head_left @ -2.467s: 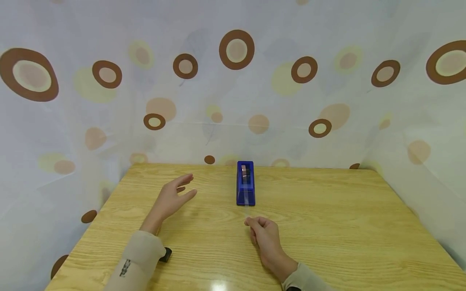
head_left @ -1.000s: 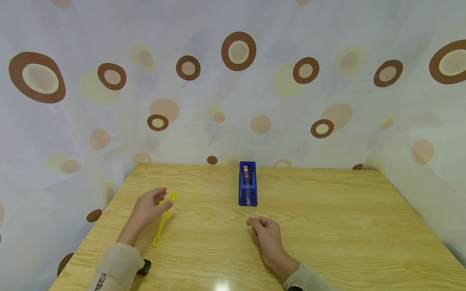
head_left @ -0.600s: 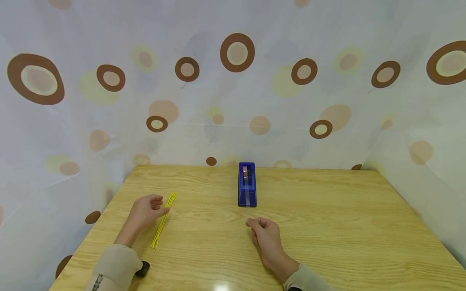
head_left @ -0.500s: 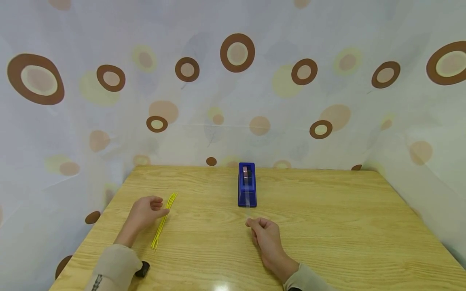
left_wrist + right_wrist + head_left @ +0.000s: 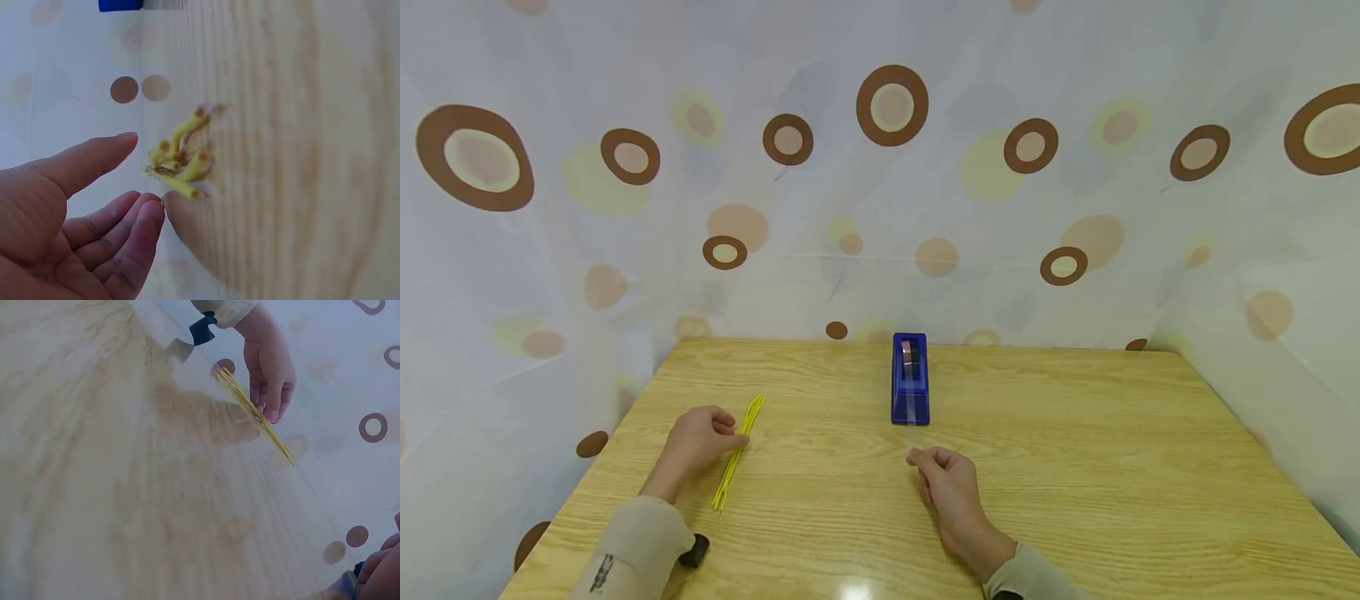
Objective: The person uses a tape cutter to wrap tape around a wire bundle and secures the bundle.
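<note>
A bundle of thin yellow wires [image 5: 728, 482] lies lengthwise on the left of the table. Its cut ends [image 5: 187, 129] fan out in the left wrist view. My left hand [image 5: 696, 437] is beside the bundle, the thumb overlapping it in the head view. In the left wrist view, thumb and fingers stand apart either side of the wire ends. With thumb and forefinger, my right hand [image 5: 952, 496] pinches the end of a clear tape strip [image 5: 913, 435]. That strip runs back to a blue tape dispenser [image 5: 898, 400] standing at the table's rear middle.
The wooden table [image 5: 1075, 467] ends at the back against a white curtain [image 5: 970, 50] printed with brown circles, which also hangs at both sides. A black wrist strap [image 5: 696, 551] sits by the left sleeve, close over the table.
My left hand has moved left and down, leaving the yellow bundle in sight, and its fingers have drawn nearer the thumb. My right hand keeps holding the tape end in place.
</note>
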`<act>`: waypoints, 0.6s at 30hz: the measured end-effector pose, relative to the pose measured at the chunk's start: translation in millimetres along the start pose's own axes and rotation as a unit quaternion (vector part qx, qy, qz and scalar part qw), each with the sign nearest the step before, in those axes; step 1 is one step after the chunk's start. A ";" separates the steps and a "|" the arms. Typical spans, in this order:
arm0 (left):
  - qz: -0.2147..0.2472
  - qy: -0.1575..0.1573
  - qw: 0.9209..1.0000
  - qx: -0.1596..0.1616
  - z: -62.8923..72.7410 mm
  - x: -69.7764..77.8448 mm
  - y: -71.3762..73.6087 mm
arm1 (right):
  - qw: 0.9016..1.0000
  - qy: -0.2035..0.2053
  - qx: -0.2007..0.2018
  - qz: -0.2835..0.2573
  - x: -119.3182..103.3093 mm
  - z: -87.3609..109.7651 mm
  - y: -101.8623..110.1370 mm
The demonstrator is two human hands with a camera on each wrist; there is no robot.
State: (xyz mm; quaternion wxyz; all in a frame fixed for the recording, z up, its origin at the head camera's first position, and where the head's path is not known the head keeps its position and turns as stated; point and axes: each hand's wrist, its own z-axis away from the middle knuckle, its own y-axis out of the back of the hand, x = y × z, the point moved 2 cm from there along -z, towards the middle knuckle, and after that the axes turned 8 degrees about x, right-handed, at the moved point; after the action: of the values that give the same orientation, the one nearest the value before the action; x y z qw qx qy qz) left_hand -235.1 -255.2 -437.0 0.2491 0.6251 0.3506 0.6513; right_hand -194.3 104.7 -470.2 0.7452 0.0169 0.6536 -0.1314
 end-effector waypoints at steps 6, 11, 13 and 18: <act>-0.022 -0.008 1.000 0.007 -3.4 -1.2 -3.5 | 1.000 0.000 -0.001 0.002 -1.1 0.5 0.8; -0.027 -0.018 0.999 0.010 -4.5 -2.4 -4.3 | 1.000 0.003 -0.002 0.004 -1.9 0.7 1.0; -0.028 -0.021 0.999 0.014 -4.6 -2.8 -4.2 | 1.000 0.003 -0.002 0.004 -2.2 0.9 0.9; -0.024 -0.023 0.999 0.016 -4.2 -1.9 -4.6 | 1.000 -0.002 0.000 0.008 -3.1 2.0 1.0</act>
State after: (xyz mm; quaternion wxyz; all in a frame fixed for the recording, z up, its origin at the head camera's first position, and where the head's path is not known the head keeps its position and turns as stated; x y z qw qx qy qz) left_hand -239.6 -254.4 -441.7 0.2625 0.6352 0.3701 0.6250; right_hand -192.5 105.8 -467.1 0.7478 0.0218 0.6516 -0.1260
